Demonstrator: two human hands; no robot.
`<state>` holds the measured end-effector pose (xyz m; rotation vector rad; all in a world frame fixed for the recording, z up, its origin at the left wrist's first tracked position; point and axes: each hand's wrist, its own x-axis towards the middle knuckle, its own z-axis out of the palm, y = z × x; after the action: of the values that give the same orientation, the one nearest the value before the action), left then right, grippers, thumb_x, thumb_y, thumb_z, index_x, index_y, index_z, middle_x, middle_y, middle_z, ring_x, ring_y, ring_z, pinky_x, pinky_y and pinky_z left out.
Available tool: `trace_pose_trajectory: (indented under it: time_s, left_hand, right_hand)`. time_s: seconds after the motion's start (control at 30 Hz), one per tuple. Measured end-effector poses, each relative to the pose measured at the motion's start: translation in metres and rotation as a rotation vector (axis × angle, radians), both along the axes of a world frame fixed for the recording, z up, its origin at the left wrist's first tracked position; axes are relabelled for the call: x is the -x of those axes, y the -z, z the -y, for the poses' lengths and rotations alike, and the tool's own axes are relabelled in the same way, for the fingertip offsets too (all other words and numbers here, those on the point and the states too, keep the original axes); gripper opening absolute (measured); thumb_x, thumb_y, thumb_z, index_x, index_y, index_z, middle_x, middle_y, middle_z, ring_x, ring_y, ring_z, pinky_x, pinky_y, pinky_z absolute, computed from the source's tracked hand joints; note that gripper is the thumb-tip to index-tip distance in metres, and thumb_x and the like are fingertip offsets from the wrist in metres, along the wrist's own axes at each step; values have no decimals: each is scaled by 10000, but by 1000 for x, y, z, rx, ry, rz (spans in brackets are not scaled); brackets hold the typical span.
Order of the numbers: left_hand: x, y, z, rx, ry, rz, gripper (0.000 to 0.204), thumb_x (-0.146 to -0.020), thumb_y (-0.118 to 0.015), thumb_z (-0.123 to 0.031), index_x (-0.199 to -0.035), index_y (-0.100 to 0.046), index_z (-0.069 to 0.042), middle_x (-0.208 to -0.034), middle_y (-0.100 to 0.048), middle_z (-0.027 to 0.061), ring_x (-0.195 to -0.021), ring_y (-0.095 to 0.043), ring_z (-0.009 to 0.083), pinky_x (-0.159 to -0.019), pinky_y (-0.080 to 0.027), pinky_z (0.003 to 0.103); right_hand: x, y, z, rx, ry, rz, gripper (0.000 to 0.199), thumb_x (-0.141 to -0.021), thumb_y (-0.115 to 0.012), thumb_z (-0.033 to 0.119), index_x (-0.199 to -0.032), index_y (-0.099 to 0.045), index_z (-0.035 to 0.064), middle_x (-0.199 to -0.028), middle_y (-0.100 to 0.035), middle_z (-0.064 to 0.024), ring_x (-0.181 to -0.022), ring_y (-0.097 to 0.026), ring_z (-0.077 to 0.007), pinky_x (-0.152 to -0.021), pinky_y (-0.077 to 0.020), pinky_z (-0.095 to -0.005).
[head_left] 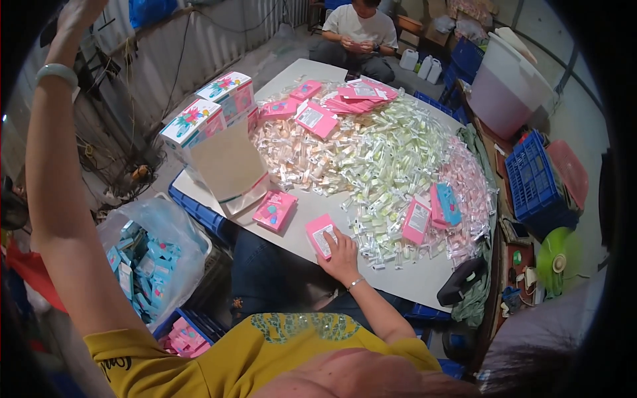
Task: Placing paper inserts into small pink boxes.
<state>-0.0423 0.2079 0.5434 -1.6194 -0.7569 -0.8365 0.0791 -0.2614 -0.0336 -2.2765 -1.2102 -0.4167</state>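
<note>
My right hand [342, 257] is at the near edge of the table, its fingers over the right side of a small pink box [320, 233] and its thumb by the lower edge. A pale bracelet circles that wrist. My left hand [81, 8] is raised high at the upper left, a thick bangle on its wrist; the frame's edge cuts off its fingers. Another pink box [275, 211] lies left of my right hand, beside a tall open carton [229, 156]. Small clear packets with pale green contents [385, 166] are heaped ahead, between orange ones [292, 152] and pink ones [470, 192].
Two printed cartons [192, 121] stand at the table's left. Flat pink boxes [358, 96] lie at the far end, where a person [361, 33] sits. A bagged crate of blue packs [149, 265] is at my left. A green fan [559, 259] and blue crate [534, 176] are at right.
</note>
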Motion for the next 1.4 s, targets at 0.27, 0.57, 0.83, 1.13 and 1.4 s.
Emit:
trace_pose_trajectory:
  time_s: [0.27, 0.57, 0.83, 1.13, 1.4]
  left_hand:
    - [0, 235, 163, 556, 1129, -341, 395, -747, -660, -104, -1138, -598, -95, -711, -592, 75, -617, -594, 276, -579, -504, 379]
    - [104, 531, 234, 2687, 837, 140, 334, -964, -559, -241, -1241, -553, -54, -791, -645, 68, -656, -630, 131, -627, -522, 245]
    - [124, 586, 246, 3300, 848, 727, 408, -974, -524, -324, -1256, -529, -30, -881, -653, 132, -694, -657, 182, -689, -563, 307]
    - [120, 625, 215, 3866, 1221, 778, 575, -991, -454, -360, -1442, -326, -27, -1116, -595, 248, -955, -649, 331, -880, -525, 456]
    - [110, 621, 216, 3944, 1452, 800, 636, -989, -443, -381, -1482, -231, -40, -1224, -544, 285, -1043, -614, 375, -944, -480, 495]
  right_hand:
    - [0, 0, 7, -4, 56, 22, 648, -712, -711, 304, -1300, -502, 127, -1334, -455, -134, -1108, -465, -312, -904, -372, -431]
    - [0, -1, -1, -16, 27, 0, 676, -707, -718, 288, -1317, -477, 127, -1332, -440, -140, -1122, -450, -331, -928, -345, -451]
    - [0, -1, -2, 36, 47, -11, 665, -709, -714, 294, -1310, -485, 125, -1336, -441, -143, -1132, -444, -328, -932, -343, -452]
    - [1, -4, -3, 59, 44, -34, 664, -708, -713, 294, -1307, -487, 118, -1342, -433, -148, -1137, -438, -328, -939, -336, -452]
    - [0, -3, -6, 72, 44, -33, 656, -710, -713, 299, -1299, -494, 114, -1352, -432, -138, -1132, -441, -321, -924, -346, -445]
